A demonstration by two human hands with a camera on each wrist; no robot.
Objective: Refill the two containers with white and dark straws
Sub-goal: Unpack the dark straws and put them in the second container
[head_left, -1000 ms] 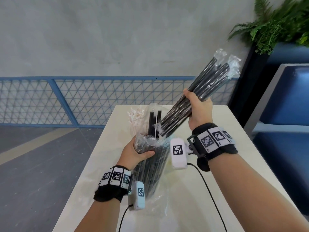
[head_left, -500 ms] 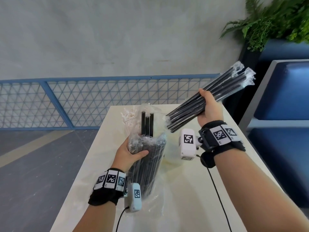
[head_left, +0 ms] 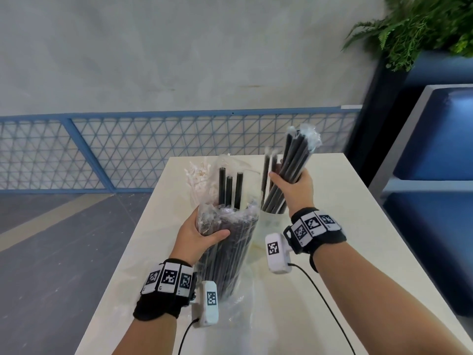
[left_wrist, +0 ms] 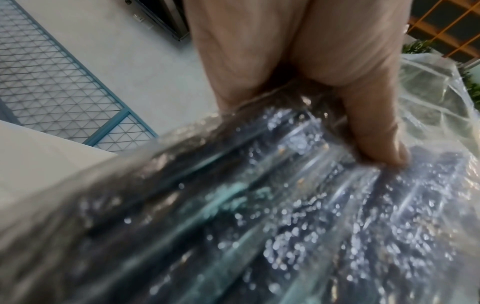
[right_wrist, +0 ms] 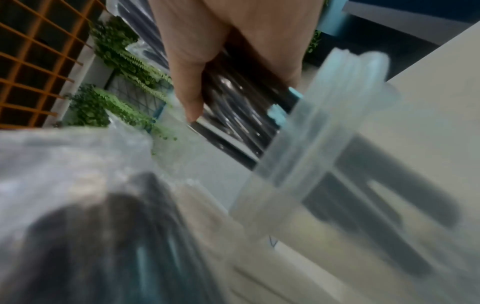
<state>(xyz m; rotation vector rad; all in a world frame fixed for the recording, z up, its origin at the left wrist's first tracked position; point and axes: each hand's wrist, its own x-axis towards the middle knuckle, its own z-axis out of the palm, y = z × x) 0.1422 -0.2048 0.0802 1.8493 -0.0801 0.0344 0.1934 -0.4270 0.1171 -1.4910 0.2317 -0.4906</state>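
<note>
My right hand (head_left: pixel 291 185) grips a bundle of wrapped dark straws (head_left: pixel 294 162), held nearly upright with its lower ends inside a clear container (head_left: pixel 268 224) on the table. The right wrist view shows the dark straws (right_wrist: pixel 239 115) entering the container's rim (right_wrist: pixel 319 123). My left hand (head_left: pixel 202 231) holds a clear plastic bag of dark straws (head_left: pixel 230 242) standing on the table, with three straws sticking out of its top. In the left wrist view my thumb presses on the bag (left_wrist: pixel 259 205). White straws (head_left: pixel 199 178) stand behind the bag; what holds them is hidden.
The cream table (head_left: pixel 345 201) ends at a far edge near a blue mesh fence (head_left: pixel 128 149). A blue bench (head_left: pixel 435 149) and a green plant (head_left: pixel 422 26) are to the right. Cables run from both wrist cameras across the table.
My right hand has swung the straw bundle from a slanted hold in the air to near upright and lowered its ends into the clear container. The left hand still holds the bag.
</note>
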